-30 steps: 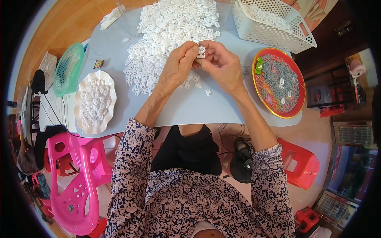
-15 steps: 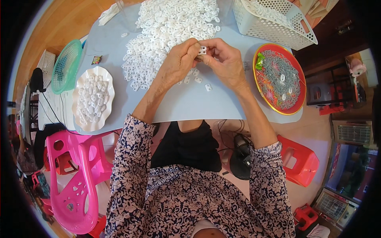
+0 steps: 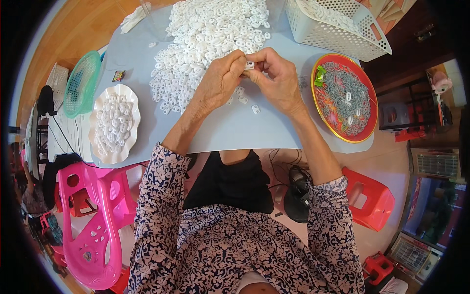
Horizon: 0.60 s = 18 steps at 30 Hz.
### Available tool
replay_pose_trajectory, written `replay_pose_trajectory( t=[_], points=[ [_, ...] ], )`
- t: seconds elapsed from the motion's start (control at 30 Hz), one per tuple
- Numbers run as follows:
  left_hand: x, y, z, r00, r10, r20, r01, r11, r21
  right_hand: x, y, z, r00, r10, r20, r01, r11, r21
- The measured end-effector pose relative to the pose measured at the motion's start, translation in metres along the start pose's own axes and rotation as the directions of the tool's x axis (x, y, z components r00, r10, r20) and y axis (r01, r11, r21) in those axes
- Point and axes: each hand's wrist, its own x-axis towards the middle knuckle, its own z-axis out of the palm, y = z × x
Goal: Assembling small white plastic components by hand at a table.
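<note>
Both my hands meet over the table in front of the heap of small white plastic pieces (image 3: 205, 44). Between their fingertips is one small white plastic piece with dark holes (image 3: 249, 65). My left hand (image 3: 223, 81) is closed, its thumb and fingers pressed at the piece's left side. My right hand (image 3: 278, 81) pinches the same piece from the right with thumb and forefinger. The fingers hide part of it. A few loose white pieces lie just below the hands. To the right stands a red round tray (image 3: 317, 100) of small grey pin-like parts, with a few white pieces on top.
A scalloped white dish (image 3: 135, 122) of white pieces stands at the table's left. Beyond it is a green basket (image 3: 88, 78). A perforated white basket (image 3: 306, 32) sits at the back right. Pink chair (image 3: 105, 235) and red stool (image 3: 374, 201) flank me.
Hands and white piece stay nearly in place, with a very slight shift of the fingers. The piece now shows a little less between them.
</note>
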Motion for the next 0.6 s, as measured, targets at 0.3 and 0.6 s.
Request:
replay_pose_trajectory(
  t=[0.3, 0.6],
  points=[
    [0.003, 0.000, 0.002, 0.999, -0.043, -0.004, 0.043, 0.998, -0.035, 0.002, -0.001, -0.004, 1.000, 0.021, 0.011, -0.022, 0.999, 0.040],
    [0.004, -0.004, -0.007, 0.992, 0.086, -0.097, -0.106, 0.969, -0.224, 0.025, -0.012, -0.015, 0.986, 0.155, 0.060, -0.164, 0.961, 0.220]
  ],
)
